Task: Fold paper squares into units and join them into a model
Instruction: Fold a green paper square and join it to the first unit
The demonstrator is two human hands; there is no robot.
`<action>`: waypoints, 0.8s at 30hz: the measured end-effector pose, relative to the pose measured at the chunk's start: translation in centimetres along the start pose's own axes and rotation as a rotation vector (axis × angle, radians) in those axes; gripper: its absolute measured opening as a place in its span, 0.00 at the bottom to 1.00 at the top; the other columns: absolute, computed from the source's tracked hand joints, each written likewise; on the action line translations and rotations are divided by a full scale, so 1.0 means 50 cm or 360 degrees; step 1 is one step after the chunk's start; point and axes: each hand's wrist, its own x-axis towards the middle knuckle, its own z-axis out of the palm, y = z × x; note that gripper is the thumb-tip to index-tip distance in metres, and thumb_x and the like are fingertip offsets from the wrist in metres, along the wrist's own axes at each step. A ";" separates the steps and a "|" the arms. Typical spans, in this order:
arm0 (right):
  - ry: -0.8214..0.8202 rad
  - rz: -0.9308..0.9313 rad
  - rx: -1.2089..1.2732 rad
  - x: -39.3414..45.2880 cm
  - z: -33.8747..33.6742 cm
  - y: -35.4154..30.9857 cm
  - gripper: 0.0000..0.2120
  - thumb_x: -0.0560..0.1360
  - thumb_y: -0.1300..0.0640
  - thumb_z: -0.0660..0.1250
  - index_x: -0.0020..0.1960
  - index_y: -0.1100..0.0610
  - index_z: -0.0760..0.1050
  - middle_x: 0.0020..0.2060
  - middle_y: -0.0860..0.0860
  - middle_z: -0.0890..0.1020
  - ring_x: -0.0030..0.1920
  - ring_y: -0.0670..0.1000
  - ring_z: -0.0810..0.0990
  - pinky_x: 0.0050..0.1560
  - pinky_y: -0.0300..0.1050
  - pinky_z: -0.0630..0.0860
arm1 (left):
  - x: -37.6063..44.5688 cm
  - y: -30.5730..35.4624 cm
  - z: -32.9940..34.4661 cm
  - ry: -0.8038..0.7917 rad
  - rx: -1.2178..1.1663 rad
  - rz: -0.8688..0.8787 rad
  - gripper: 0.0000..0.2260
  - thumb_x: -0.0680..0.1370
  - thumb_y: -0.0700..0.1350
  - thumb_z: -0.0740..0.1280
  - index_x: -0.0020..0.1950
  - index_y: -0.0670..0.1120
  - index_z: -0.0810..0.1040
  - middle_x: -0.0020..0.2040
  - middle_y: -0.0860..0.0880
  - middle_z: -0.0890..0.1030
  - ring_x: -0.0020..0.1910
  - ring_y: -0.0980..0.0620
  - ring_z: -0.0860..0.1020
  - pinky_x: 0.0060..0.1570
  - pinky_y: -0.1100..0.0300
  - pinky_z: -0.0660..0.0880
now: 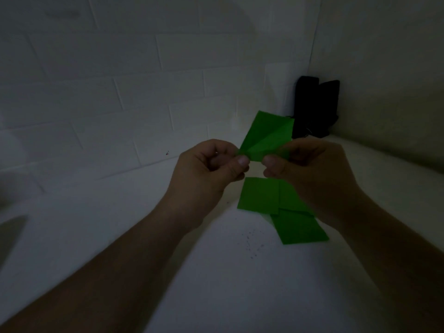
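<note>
A creased green paper piece (266,137) is held up above the white surface, fanning upward from its lower edge. My left hand (211,169) pinches its lower left corner between thumb and fingers. My right hand (310,167) pinches the lower right part, thumb on the near side. Below the hands, flat green paper squares (260,195) lie overlapping on the white surface (168,236), one more green square (300,228) sticking out toward me. My right wrist hides part of the stack.
A black object (314,106) stands in the far corner where the white brick wall (120,92) meets the side wall. Small dark specks mark the surface near the paper. The scene is dim.
</note>
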 end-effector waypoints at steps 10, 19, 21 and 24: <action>0.0065 0.0144 0.0154 0.004 0.008 0.003 0.05 0.72 0.65 0.75 0.45 0.60 0.80 0.38 0.54 0.87 0.39 0.54 0.87 0.44 0.48 0.84 | -0.001 0.000 0.010 0.0117 -0.0112 -0.0056 0.11 0.71 0.39 0.75 0.50 0.36 0.81 0.41 0.39 0.84 0.41 0.46 0.84 0.49 0.51 0.83; 0.0169 0.0125 0.0064 0.002 0.017 0.008 0.17 0.74 0.66 0.75 0.55 0.54 0.71 0.35 0.56 0.86 0.36 0.54 0.87 0.39 0.44 0.83 | -0.003 0.008 0.021 0.0250 -0.0223 -0.0220 0.17 0.76 0.34 0.74 0.60 0.45 0.74 0.40 0.41 0.85 0.40 0.45 0.86 0.44 0.54 0.83; 0.0180 0.0114 0.0033 0.001 0.017 0.008 0.19 0.73 0.67 0.75 0.57 0.53 0.70 0.35 0.57 0.85 0.35 0.53 0.87 0.38 0.41 0.82 | -0.002 0.007 0.020 0.0263 -0.0238 -0.0280 0.19 0.75 0.34 0.75 0.62 0.46 0.74 0.41 0.41 0.86 0.41 0.45 0.86 0.43 0.55 0.83; 0.0183 0.0123 0.0027 0.000 0.014 0.010 0.21 0.73 0.67 0.75 0.59 0.53 0.70 0.34 0.58 0.84 0.35 0.53 0.87 0.39 0.42 0.83 | -0.002 0.008 0.017 0.0239 -0.0198 -0.0327 0.20 0.75 0.35 0.75 0.64 0.46 0.74 0.42 0.40 0.86 0.42 0.45 0.86 0.43 0.55 0.83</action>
